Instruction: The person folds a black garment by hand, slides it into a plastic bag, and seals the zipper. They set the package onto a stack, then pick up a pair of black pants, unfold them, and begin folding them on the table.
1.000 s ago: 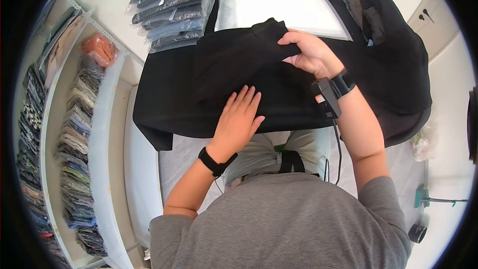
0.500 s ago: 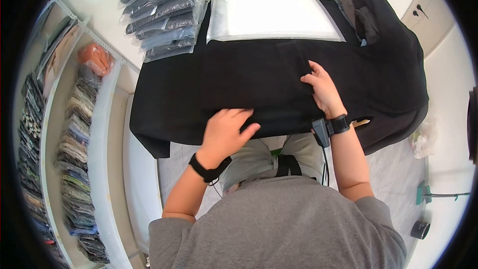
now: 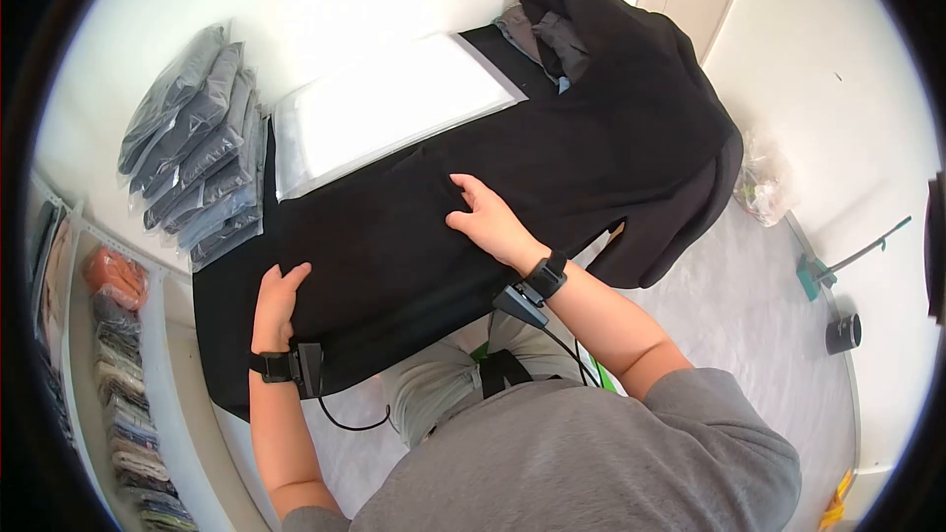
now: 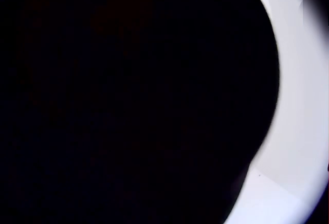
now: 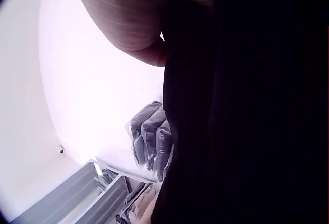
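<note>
While your left hand (image 3: pixel 274 310) reaches the near-left part of the black garment (image 3: pixel 370 261) on the tabletop (image 3: pixel 219 335), your right hand (image 3: pixel 496 229) touches it farther right, thumb and index finger apart. I can't tell whether either hand's fingers grip the fabric. Clear-bagged clothes (image 3: pixel 202 153) are stacked beside the white sheets (image 3: pixel 394 108).

Black fabric (image 3: pixel 370 261) covers my table (image 3: pixel 225 369), which holds bagged clothes (image 3: pixel 202 158) (quite a stack), white plastic (image 3: pixel 394 108) and crumpled clothing (image 3: pixel 562 44).
</note>
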